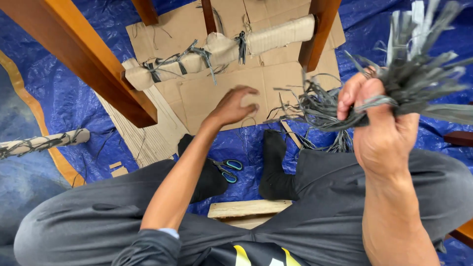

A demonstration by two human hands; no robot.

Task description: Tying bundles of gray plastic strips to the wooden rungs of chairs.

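Grey plastic strapping strips (419, 74), gathered as a thick bundle, sit inside the right hand (382, 123). Fingers (352, 91) of that hand are curled fully closed around the bundle's middle; loose ends fan out above and to the right of the knuckles, and more strips trail down-left from the fist toward a loose pile (315, 106) on the floor.

Left hand (234, 106) is extended forward, fingers (246, 92) slightly bent and spread, holding nothing visible. Fingertips hover over or rest on the flattened cardboard sheet (217, 93); contact cannot be confirmed.

Surface: blue tarpaulin (64, 93) covers the floor. Cardboard lies on it, ahead of the left fingertips. Wooden furniture legs (93, 64) rise beyond those fingertips; a crossbar wrapped in cardboard (221, 49) and tied with grey strips spans between them.

Scissors with blue-green handles (227, 170) lie on the tarpaulin behind the left wrist, between the person's black-socked feet (273, 167).

Open cardboard remains between the left fingertips and the wrapped crossbar.
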